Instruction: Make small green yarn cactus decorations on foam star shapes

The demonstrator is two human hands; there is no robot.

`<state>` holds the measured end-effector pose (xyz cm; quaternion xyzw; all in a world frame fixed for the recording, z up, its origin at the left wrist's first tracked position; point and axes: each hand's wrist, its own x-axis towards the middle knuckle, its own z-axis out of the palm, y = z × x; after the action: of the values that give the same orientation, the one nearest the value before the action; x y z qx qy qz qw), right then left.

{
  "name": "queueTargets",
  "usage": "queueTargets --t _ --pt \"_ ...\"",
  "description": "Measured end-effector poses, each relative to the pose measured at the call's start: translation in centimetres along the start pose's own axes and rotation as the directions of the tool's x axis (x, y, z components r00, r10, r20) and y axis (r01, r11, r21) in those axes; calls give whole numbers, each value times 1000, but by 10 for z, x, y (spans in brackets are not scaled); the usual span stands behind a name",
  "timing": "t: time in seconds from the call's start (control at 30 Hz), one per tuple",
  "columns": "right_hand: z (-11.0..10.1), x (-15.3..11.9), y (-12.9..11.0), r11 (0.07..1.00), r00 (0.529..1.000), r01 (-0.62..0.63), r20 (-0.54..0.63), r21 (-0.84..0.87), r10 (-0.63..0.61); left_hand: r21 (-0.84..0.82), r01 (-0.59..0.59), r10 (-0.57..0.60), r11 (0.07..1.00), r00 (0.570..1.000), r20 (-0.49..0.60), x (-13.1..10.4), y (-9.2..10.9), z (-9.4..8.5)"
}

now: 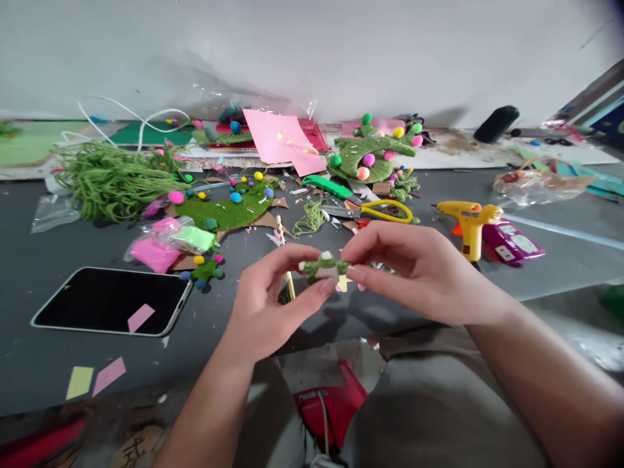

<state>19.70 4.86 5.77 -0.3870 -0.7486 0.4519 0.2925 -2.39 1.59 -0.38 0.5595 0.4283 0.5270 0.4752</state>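
Observation:
Between my two hands, above the table's front edge, is a small green yarn-wrapped piece (325, 262) with white bits on it. My left hand (275, 302) pinches it from the left with thumb and fingers. On the other side, the fingertips of my right hand (409, 273) close on its right end. Parts of the piece are hidden behind my fingers. Beyond my hands lie scissors (387, 210) with yellow handles, a green box cutter (326, 186) and a loose tangle of green yarn (311, 218).
A phone (112, 302) lies at left, below a green yarn bundle (117, 179). Green crescents with pompoms (229, 211) sit farther back. A yellow glue gun (470, 224) stands at right by a purple packet (511, 244). Pink paper (283, 136) leans near the wall.

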Motion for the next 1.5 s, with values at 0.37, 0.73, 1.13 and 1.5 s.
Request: queueTargets --t 0.37,0.73,1.13,1.5 --pt "-35 28 41 994 994 -110 -6 20 110 357 -13 -63 934 978 200 52 20 -62" --pt "-33 36 45 945 986 -168 48 280 161 135 -52 39 989 995 96 91 9 -34" --pt "-16 51 62 883 979 -185 4 430 204 29 103 -107 994 972 210 82 -5 -22" --pt "-3 55 57 938 982 -164 -37 307 184 119 138 -164 983 955 247 79 -12 -18"
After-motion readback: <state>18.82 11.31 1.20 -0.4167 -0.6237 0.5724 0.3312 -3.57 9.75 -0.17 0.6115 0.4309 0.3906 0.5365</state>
